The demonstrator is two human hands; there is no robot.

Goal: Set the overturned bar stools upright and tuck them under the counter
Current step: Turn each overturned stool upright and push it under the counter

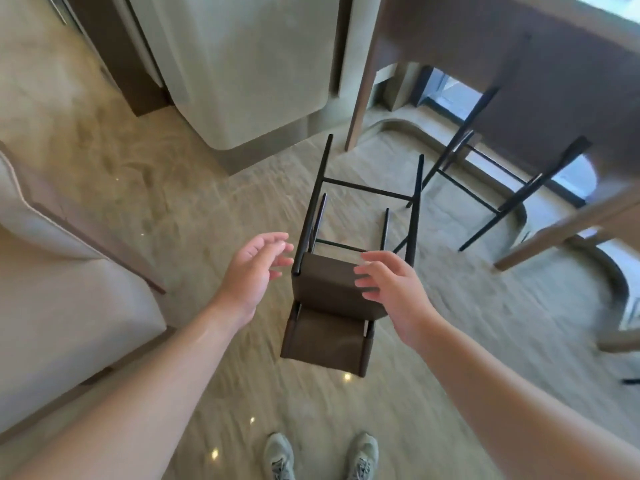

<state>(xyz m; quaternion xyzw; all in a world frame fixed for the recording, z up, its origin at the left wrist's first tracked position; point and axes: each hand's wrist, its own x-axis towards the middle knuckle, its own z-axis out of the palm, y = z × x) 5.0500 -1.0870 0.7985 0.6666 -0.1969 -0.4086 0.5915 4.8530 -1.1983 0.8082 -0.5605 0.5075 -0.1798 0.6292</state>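
Note:
A brown bar stool (327, 289) with thin black legs lies on its back on the marble floor in the middle of the view, its legs pointing away from me toward the counter. My left hand (254, 270) hovers open just left of the seat, not touching it. Over the seat's right edge my right hand (389, 282) is open, fingers spread, holding nothing. A second stool (502, 181) stands upright at the right, tucked under the wooden counter (519, 46).
A pale upholstered sofa (52, 289) fills the left side. A rounded beige island (242, 64) stands behind the fallen stool. Slanted wooden counter legs (363, 81) rise at centre right. My two shoes (320, 455) are at the bottom edge.

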